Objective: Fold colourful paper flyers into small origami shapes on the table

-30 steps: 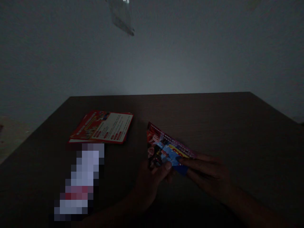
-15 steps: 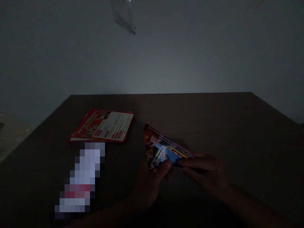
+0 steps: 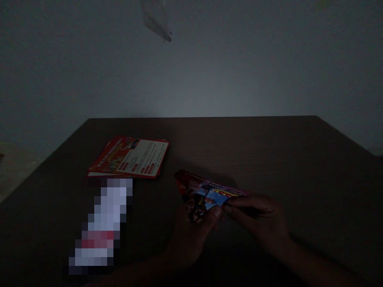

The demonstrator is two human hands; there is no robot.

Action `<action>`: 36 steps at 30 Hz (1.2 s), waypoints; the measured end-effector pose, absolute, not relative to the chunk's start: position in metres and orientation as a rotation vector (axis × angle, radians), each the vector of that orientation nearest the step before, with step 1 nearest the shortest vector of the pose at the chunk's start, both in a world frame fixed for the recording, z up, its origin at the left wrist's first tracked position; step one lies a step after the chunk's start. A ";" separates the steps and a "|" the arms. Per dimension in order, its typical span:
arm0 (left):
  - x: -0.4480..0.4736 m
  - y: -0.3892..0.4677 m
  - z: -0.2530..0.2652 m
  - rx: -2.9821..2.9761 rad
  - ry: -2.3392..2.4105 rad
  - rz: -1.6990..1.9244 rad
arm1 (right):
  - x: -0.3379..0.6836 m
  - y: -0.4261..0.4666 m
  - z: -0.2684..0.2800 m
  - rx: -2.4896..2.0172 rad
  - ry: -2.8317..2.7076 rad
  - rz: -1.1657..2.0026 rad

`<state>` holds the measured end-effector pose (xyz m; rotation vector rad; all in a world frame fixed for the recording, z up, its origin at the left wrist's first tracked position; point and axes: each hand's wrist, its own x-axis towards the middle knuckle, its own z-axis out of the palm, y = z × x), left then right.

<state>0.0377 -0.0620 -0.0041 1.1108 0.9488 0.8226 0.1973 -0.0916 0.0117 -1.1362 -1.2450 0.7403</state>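
Between my two hands is a folded sheet of glossy printed paper (image 3: 209, 193), roughly triangular, with a blue, red and yellow picture and a purple-red edge. My left hand (image 3: 194, 231) grips its lower side, thumb on top and fingers underneath. At the sheet's right end, my right hand (image 3: 260, 215) pinches it between thumb and fingertips. The paper is tilted above the table, its pointed left corner away from my hands. Fingers under the paper are partly hidden in the dark.
A stack of red and white printed cards (image 3: 131, 157) lies on the dark wooden table (image 3: 269, 147) to the left. Below it is a long pixelated pale object (image 3: 104, 219). Behind the table rises a grey wall (image 3: 239, 59), with a clear plastic bag (image 3: 157, 20) hanging high up.
The folded paper has tipped, its left corner moving down and a little left. My right fingers have shifted slightly along its edge, and both hands still hold it.
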 end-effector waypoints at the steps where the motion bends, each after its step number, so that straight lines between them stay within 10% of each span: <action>1: 0.038 -0.063 -0.003 1.128 0.964 0.827 | 0.197 -0.091 0.012 -1.147 -1.241 0.740; 15: 0.039 -0.056 0.001 1.078 1.025 0.878 | 0.195 -0.098 0.005 -1.260 -1.156 0.510; 36: 0.041 -0.054 -0.001 1.042 0.978 0.859 | 0.196 -0.090 0.013 -1.093 -1.067 1.329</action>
